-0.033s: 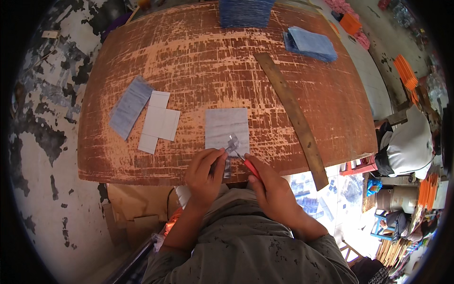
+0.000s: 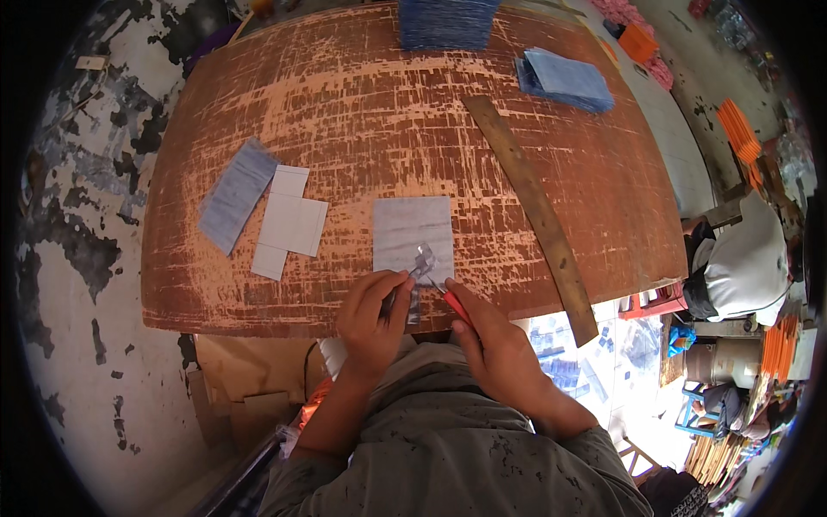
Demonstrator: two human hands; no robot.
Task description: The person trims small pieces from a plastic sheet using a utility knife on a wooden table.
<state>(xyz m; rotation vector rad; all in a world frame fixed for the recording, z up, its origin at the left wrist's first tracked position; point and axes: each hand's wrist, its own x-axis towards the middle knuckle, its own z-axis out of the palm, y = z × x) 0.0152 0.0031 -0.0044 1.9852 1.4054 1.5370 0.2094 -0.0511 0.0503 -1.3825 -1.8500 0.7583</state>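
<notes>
Near the table's front edge, my left hand (image 2: 372, 302) is closed, its fingertips pinching a small, shiny grey folded piece (image 2: 423, 258). My right hand (image 2: 500, 349) is wrapped round a slim red-handled tool (image 2: 457, 303). The thin metal tip of this tool points at the shiny piece; its exact kind is too small to tell, and I cannot tell whether the two touch. Beneath both lies a square grey sheet (image 2: 412, 220), flat on the table. A dark, glossy strip shows below the sheet beside my left fingers, partly hidden.
The scratched brown table (image 2: 362, 129) holds a white cross-shaped template (image 2: 293, 222), a bluish-grey sheet stack (image 2: 239, 196), a long worn wooden strip (image 2: 534, 207), a blue sheet pile (image 2: 568, 79) and a tall blue stack (image 2: 448, 24). Another person (image 2: 745, 258) is at the right.
</notes>
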